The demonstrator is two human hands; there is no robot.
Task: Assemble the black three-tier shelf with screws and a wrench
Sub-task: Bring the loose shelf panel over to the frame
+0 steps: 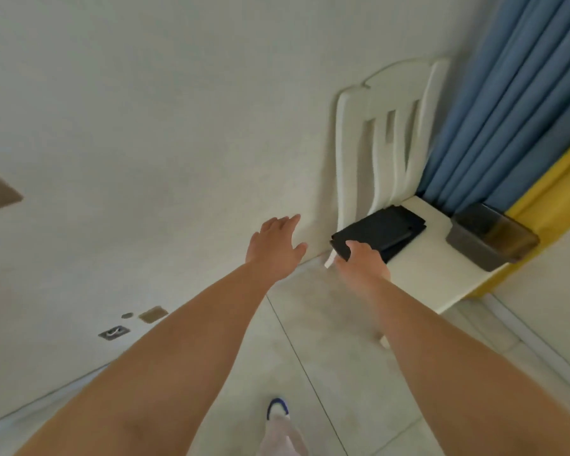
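Note:
A stack of flat black shelf panels [385, 230] lies on the seat of a white plastic chair [418, 268] by the wall. My right hand [362, 261] grips the near corner of the stack, fingers curled over its edge. My left hand [277, 241] hovers to the left of the chair, fingers spread and straight, holding nothing, close to the wall. No screws or wrench can be made out.
A dark translucent box [491, 238] sits at the chair seat's far right edge. Blue curtains [507, 110] and a yellow cloth [553, 199] hang behind. The white wall [145, 126] carries outlets [114, 332] low down. Tiled floor [326, 357] and my shoe [277, 408] lie below.

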